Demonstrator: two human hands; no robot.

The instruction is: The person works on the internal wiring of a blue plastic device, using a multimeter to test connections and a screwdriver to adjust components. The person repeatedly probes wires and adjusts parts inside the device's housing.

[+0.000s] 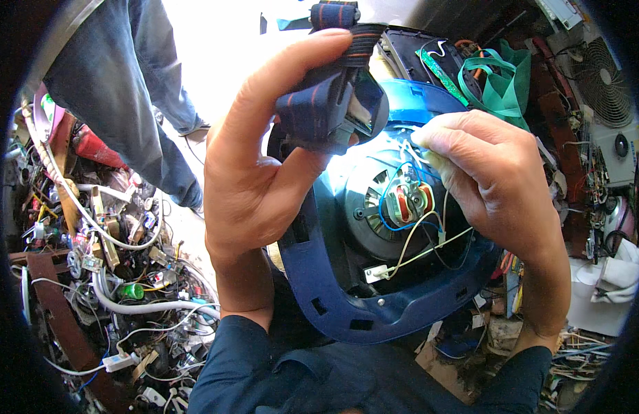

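Observation:
My left hand (257,171) grips a headlamp (345,111) with a dark, orange-striped elastic strap, and its bright beam falls into an opened appliance. That appliance's blue plastic housing (345,315) lies before my torso. Inside it is a round metal motor cover (358,227) with slots. A small motor with red coils (415,199) sits at its middle, with blue and white wires around it. My right hand (490,165) pinches white wires (410,150) at the housing's upper part; glare partly hides the fingertips. A white sleeved lead (433,251) runs across the lower interior to a small metal tab.
Another person's legs in jeans (127,103) stand at the upper left. Mixed electrical scrap and cables (143,295) cover the left floor. A black casing (412,52) and a green bag (498,85) lie beyond the appliance. At right is a fan grille (604,77).

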